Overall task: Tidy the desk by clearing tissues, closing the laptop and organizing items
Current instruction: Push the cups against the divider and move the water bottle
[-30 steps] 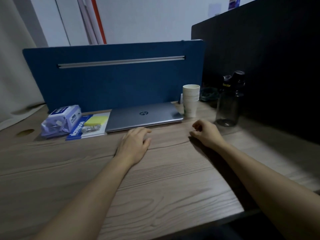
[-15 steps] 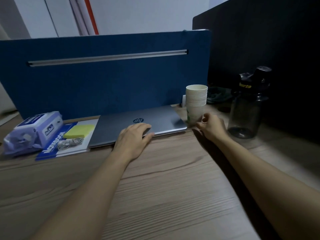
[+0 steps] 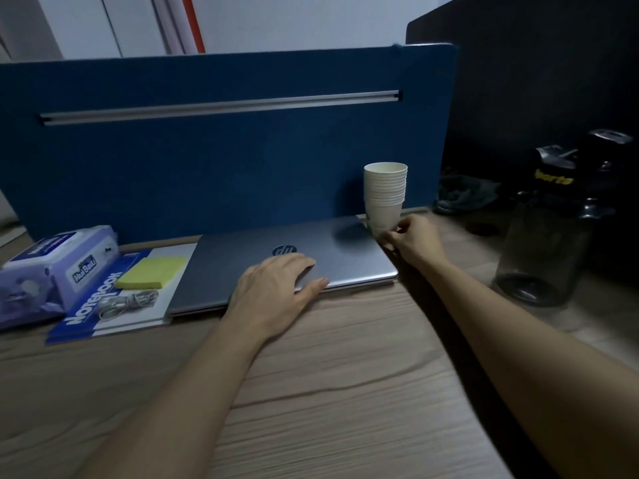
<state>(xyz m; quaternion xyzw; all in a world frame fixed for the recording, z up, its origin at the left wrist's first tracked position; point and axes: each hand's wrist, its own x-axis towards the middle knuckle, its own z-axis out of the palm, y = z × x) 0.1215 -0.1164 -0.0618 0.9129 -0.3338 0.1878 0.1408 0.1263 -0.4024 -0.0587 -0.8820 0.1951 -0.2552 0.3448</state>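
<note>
Laptop (image 3: 283, 267): closed, flat on desk (image 3: 311, 392) against the blue divider (image 3: 224, 150).
Left hand (image 3: 276, 288): has slid forward onto the lid, fingers relaxed.
Right hand (image 3: 411, 238): has reached the paper cup stack (image 3: 384, 198), now pinching its base; organizing likely remains.

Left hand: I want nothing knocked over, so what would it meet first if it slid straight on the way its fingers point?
The left hand lies flat on the closed grey laptop, fingers pointing toward the back right. Probably the stack of white paper cups first; depth is unclear.
</note>
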